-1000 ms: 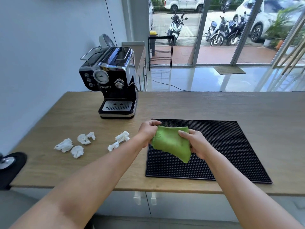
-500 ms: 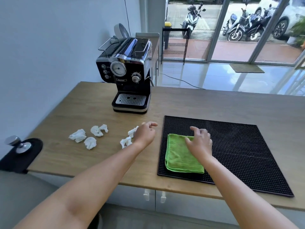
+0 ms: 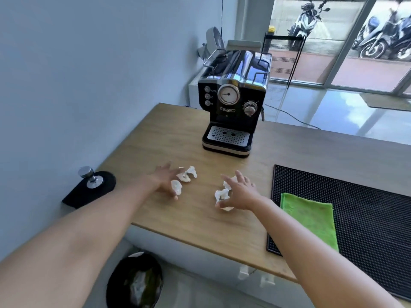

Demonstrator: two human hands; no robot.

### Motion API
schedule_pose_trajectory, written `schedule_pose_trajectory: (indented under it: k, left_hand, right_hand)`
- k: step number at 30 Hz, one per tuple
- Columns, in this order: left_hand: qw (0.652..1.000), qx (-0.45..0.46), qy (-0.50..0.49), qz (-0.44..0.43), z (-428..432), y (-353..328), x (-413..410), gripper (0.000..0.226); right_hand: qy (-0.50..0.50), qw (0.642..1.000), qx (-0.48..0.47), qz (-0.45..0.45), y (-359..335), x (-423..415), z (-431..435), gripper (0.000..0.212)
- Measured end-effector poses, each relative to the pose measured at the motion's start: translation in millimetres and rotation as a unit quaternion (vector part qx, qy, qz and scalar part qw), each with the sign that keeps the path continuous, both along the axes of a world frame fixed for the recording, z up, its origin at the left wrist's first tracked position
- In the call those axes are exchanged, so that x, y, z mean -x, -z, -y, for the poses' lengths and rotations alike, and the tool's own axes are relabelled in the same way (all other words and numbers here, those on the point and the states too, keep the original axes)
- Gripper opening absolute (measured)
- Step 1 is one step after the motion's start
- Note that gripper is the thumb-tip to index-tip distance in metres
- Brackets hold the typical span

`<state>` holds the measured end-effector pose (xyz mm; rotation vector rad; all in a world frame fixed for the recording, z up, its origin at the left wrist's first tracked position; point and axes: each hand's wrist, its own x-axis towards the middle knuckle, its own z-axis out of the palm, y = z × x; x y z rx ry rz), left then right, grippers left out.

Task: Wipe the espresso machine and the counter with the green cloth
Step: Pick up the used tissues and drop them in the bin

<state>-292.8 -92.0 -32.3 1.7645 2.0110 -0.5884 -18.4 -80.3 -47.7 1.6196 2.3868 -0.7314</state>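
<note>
The green cloth [image 3: 310, 216] lies folded flat on the left part of the black rubber mat [image 3: 367, 210], with neither hand on it. A black and chrome espresso machine [image 3: 232, 101] stands at the back of the wooden counter [image 3: 178, 138]. My left hand [image 3: 165, 180] hovers with spread fingers over a cluster of crumpled white tissues [image 3: 183, 177]. Spread over two more tissue balls [image 3: 222, 195] is my right hand [image 3: 241, 193], its fingertips touching them. Neither hand has closed on anything.
A chrome tamper [image 3: 89, 177] stands on a black pad at the counter's left end, by the wall. Below the counter's front edge sits a black bin [image 3: 135, 283] with rubbish inside. Glass doors and parked scooters lie beyond.
Both hands let go of the green cloth, which now lies on the mat, and moved left to the tissues. The view swung left and down.
</note>
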Motion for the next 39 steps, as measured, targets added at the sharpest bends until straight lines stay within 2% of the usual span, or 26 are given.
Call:
schedule_pose_trajectory:
  k: [4, 10, 16, 20, 23, 26, 28, 29, 31, 35, 39]
  left_hand:
    - [0.993, -0.077, 0.083, 0.029, 4, 3, -2, 0.094]
    - [0.983, -0.097, 0.057, 0.146, 4, 13, 4, 0.043]
    - [0.969, -0.144, 0.062, 0.188, 23, 24, 14, 0.026]
    - [0.961, -0.180, 0.028, 0.207, 43, 25, 36, 0.024]
    - [0.955, -0.204, -0.020, 0.213, 58, 22, 61, 0.021]
    - [0.937, -0.237, -0.081, 0.245, 82, 20, 90, 0.026]
    - [0.925, -0.254, -0.132, 0.250, 106, 19, 112, 0.019]
    - [0.920, -0.264, -0.153, 0.246, 116, 20, 120, 0.014]
    - [0.910, -0.276, -0.203, 0.235, 142, 23, 135, 0.020]
    - [0.882, -0.295, -0.296, 0.218, 207, 27, 157, 0.019]
    - [0.850, -0.297, -0.395, 0.183, 279, 39, 168, 0.018]
  right_hand:
    - [-0.008, 0.998, -0.055, 0.017, 7, 13, 0, 0.078]
    - [0.054, 0.995, -0.071, -0.038, 17, 35, 4, 0.042]
    - [0.067, 0.994, -0.081, -0.037, 21, 73, 9, 0.023]
    - [0.089, 0.991, -0.083, -0.061, 20, 105, 9, 0.019]
    - [0.070, 0.990, -0.090, -0.082, 15, 130, 10, 0.014]
    - [0.033, 0.988, -0.068, -0.136, 9, 163, 16, 0.014]
    - [-0.010, 0.984, -0.054, -0.168, 5, 195, 22, 0.017]
    - [-0.033, 0.982, -0.050, -0.179, 3, 208, 26, 0.015]
    - [-0.076, 0.976, -0.031, -0.201, 1, 237, 39, 0.013]
    - [-0.137, 0.955, 0.031, -0.262, 10, 286, 76, 0.031]
    - [-0.215, 0.933, 0.101, -0.269, 26, 324, 122, 0.033]
